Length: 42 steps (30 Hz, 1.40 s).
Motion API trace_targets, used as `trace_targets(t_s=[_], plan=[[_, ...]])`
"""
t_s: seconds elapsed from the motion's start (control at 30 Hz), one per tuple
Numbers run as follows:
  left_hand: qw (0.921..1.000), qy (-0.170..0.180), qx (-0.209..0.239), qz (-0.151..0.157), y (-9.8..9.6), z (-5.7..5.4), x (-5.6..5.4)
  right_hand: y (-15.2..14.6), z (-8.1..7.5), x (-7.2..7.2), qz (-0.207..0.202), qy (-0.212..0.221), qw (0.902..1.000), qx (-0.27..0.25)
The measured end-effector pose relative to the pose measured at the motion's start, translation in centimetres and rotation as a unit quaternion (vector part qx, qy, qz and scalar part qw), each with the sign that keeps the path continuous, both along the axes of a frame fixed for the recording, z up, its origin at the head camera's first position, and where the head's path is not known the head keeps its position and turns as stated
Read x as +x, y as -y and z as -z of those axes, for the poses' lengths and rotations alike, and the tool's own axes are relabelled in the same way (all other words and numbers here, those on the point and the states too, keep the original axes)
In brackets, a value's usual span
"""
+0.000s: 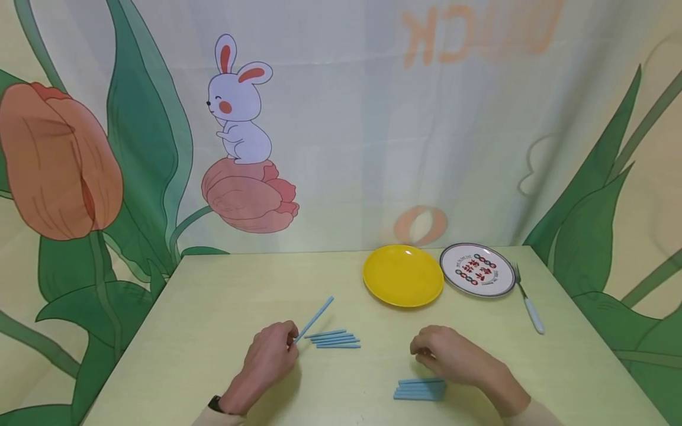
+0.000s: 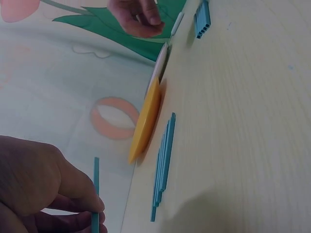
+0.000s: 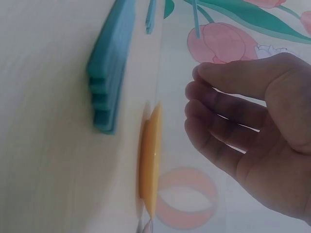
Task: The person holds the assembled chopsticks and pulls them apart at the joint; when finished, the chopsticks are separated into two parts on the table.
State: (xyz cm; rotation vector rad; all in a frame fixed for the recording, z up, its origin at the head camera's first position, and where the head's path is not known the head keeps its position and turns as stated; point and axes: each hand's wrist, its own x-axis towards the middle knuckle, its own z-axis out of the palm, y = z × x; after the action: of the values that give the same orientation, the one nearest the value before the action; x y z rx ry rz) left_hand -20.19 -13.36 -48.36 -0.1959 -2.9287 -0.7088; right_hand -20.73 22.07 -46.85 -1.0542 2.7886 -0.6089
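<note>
My left hand (image 1: 272, 353) pinches one end of a thin light-blue stick (image 1: 314, 319), which slants up and away above the table. In the left wrist view, thumb and fingers close on that stick (image 2: 96, 182). Just right of this hand, several similar sticks (image 1: 334, 339) lie side by side on the table. My right hand (image 1: 450, 355) hovers with fingers loosely bent and holds nothing, as the right wrist view of the hand (image 3: 252, 111) also shows. Below it on the table lies a second group of blue sticks (image 1: 419, 390), partly in the hand's shadow.
A yellow plate (image 1: 403, 276) stands toward the back of the pale table (image 1: 213, 296). Beside it is a white plate (image 1: 463, 266) with red writing, then a fork (image 1: 533, 313) with a pale handle. A printed curtain (image 1: 341, 148) hangs behind the table's back edge.
</note>
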Motion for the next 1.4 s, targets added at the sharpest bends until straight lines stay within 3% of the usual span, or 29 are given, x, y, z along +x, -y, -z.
trace_targets(t_s=[0.4,0.83,1.1,1.4], plan=[[0.9994,-0.013,-0.005,0.031,-1.2,-0.9,-0.7,1.3,-0.9,-0.2,-0.013,-0.122,0.9918,-0.036],[0.9948,-0.035,-0.029,0.091,-3.0,-1.9,-1.1,2.6,-1.9,-0.7,-0.010,-0.135,0.9901,-0.037],[0.9916,-0.052,-0.036,0.113,-3.9,-2.4,-1.2,3.4,-2.2,-1.0,-0.013,-0.148,0.9877,-0.047],[0.9883,-0.061,-0.040,0.134,-4.6,-2.9,-1.2,4.4,-2.4,-1.2,-0.014,-0.135,0.9895,-0.049]])
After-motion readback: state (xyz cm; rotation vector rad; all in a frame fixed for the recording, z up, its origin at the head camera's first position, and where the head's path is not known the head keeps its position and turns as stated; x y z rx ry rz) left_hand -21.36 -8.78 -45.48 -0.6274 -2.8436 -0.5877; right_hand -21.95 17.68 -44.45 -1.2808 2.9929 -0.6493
